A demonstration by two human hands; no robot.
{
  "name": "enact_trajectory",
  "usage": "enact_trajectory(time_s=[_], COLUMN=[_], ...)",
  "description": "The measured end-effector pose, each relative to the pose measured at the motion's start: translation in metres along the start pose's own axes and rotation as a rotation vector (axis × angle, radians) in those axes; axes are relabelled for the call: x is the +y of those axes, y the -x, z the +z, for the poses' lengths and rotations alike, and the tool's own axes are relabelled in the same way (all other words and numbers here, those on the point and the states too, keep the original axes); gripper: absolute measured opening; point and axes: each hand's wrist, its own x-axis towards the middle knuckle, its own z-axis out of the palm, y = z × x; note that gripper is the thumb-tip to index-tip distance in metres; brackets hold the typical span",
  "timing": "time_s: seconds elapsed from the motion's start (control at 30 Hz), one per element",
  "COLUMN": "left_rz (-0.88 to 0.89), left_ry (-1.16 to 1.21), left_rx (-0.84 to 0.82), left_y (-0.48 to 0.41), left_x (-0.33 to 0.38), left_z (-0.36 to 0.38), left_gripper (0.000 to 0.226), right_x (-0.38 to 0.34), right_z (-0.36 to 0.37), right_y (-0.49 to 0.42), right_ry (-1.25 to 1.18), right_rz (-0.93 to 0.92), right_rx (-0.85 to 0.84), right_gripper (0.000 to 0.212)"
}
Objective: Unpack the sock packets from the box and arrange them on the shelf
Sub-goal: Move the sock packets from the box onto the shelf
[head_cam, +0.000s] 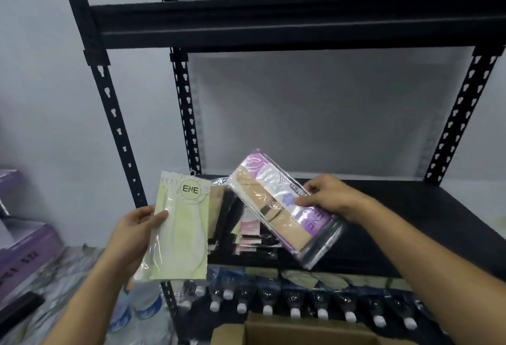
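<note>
At your far left a stack of purple boxes point(24, 246) sits against the wall, with plastic-wrapped water bottles point(142, 306) lying just right of them. Your left hand point(131, 232) grips a pale green sock packet point(180, 235) by its left edge, thumb across the front and fingers behind it. You hold it upright in the air in front of the rack's front-left post, and its round "ENE" label faces you. Just right of it a small pile of sock packets point(246, 232) lies on the left end of the black shelf point(424, 221), partly hidden by what you hold. Above that pile your right hand point(331, 198) pinches a purple and beige sock packet point(273, 207) at its right edge, thumb on the front and fingers curled over the top. This packet is tilted, upper end toward the green one and lower end hanging past the shelf's front edge; the two packets are near each other but apart. Under the shelf runs a row of white-capped bottles point(295, 309). The open cardboard box point(235, 331) sits at the bottom, below and between your forearms.
</note>
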Motion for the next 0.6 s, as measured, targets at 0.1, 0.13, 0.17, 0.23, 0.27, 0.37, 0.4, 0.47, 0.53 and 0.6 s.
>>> enact_trajectory(time_s=[0.1,0.13,0.17,0.23,0.27,0.37,0.4,0.47,0.53,0.6], left_rz=[-0.051,-0.063,-0.071,-0.089,-0.100,-0.123,-0.121,-0.107,-0.096,-0.087], left_ry=[-0.041,-0.053,-0.066,-0.092,-0.109,-0.153,-0.164,-0.192,-0.240,-0.300], left_rx=[-0.021,-0.019,-0.017,-0.015,-0.016,-0.008,-0.006,0.001,0.013,0.029], left_y=[-0.024,-0.032,-0.039,-0.053,-0.060,-0.078,-0.082,-0.091,-0.100,-0.110], left_x=[0.006,0.007,0.008,0.008,0.007,0.003,0.001,-0.002,-0.005,-0.010], left_z=[0.007,0.010,0.013,0.018,0.020,0.027,0.030,0.037,0.043,0.047], left_gripper=[0.026,0.026,0.026,0.027,0.027,0.026,0.025,0.021,0.018,0.018], right_x=[0.008,0.010,0.011,0.015,0.017,0.022,0.024,0.029,0.034,0.039], right_z=[0.019,0.024,0.028,0.035,0.039,0.051,0.055,0.061,0.067,0.072], right_y=[-0.010,-0.015,-0.021,-0.032,-0.038,-0.053,-0.058,-0.066,-0.073,-0.078], right_ry=[-0.254,-0.319,-0.381,-0.461,-0.481,-0.530,-0.541,-0.565,-0.578,-0.567], right_rz=[0.110,0.129,0.143,0.167,0.179,0.211,0.224,0.255,0.277,0.283], right_rx=[0.053,0.070,0.080,0.087,0.090,0.115,0.123,0.130,0.139,0.151], right_gripper=[0.026,0.027,0.027,0.022,0.019,0.015,0.015,0.017,0.021,0.021])
